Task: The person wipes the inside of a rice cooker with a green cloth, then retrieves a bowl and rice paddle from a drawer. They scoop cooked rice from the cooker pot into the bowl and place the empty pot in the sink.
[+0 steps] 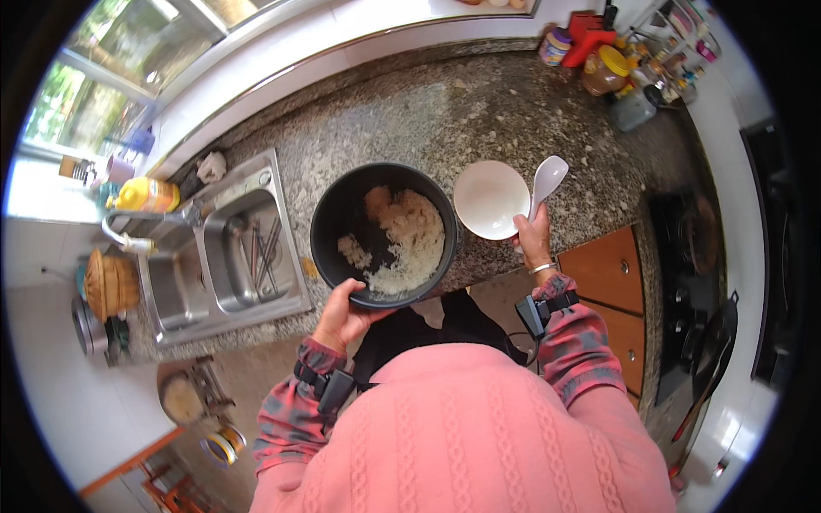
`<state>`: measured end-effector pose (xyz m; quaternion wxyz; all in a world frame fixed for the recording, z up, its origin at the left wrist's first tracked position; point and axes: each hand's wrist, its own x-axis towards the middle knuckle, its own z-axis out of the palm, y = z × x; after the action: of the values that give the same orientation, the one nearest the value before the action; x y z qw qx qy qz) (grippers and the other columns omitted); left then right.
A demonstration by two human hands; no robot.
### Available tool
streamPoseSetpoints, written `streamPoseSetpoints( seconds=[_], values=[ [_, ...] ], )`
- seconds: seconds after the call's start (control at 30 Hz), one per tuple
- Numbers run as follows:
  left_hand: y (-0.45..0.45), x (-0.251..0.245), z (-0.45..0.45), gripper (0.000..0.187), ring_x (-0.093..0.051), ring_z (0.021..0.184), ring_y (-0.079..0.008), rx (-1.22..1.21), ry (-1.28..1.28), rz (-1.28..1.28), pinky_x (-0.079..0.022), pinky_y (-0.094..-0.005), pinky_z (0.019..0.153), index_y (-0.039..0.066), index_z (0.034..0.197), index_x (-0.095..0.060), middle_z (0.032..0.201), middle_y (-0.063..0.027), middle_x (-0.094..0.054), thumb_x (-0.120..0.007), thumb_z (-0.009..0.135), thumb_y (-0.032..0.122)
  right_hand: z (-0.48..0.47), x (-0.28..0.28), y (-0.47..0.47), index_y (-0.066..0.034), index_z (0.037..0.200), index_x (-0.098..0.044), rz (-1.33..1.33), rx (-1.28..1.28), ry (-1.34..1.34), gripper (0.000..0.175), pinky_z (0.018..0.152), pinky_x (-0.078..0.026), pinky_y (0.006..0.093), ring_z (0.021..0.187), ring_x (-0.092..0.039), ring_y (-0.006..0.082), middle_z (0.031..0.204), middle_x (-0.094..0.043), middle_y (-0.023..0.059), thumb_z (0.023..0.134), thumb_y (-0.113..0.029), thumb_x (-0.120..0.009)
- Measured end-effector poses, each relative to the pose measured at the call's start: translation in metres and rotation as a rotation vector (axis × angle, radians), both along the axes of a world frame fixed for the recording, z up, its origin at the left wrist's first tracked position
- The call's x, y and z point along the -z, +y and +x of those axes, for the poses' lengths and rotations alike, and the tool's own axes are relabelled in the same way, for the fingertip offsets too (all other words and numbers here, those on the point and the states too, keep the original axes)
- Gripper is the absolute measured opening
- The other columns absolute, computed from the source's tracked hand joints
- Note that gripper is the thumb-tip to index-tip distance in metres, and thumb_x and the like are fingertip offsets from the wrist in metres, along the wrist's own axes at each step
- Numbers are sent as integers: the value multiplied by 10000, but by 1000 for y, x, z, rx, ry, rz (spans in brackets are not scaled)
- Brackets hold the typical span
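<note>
A dark rice-cooker inner pot (pixel 333 218) stands at the counter's front edge, tilted slightly towards me. White cooked rice (pixel 414 240) lies mostly along its right side, with a small clump at the left. My left hand (pixel 349 317) grips the pot's near rim, thumb on top and fingers below. In my right hand (pixel 533 236) is a white serving spoon (pixel 549 178), its bowl end pointing away from me. The same hand's thumb meets the rim of a white bowl (pixel 490 199) that has no food in it; whether the fingers also grip this bowl is hidden.
A double steel sink (pixel 215 256) at the left holds several chopsticks (pixel 263 253), with a faucet (pixel 131 242) and yellow bottle (pixel 147 194) behind. Jars (pixel 606 69) and a red knife block (pixel 587 35) stand back right. A black stove (pixel 680 243) lies right.
</note>
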<state>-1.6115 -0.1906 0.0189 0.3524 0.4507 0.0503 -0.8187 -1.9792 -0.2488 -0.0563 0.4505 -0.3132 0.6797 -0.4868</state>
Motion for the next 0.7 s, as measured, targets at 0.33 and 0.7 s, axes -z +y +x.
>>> streamPoseSetpoints(
  seconds=[0.33,0.7],
  values=[
    [6,-5,-28,426,-521,1222,-467,-246,-66,-54,-456,-606,1061,-206,1244,-383,1318,-324,-489,-420,873,-2,-44,10,-22,-25,1132,-475,64,-191,-35,290,412,-446,221,508,-534,86,799,-587,41,909,-134,-626],
    [-43,-11,-46,367,-629,1081,-406,-97,-501,-358,-560,-598,921,-158,1206,-473,1202,-267,-592,-384,948,87,-11,-125,-3,-111,1518,-376,-24,-684,78,561,690,-541,260,806,-637,106,1150,-662,145,973,-75,-504]
  ],
)
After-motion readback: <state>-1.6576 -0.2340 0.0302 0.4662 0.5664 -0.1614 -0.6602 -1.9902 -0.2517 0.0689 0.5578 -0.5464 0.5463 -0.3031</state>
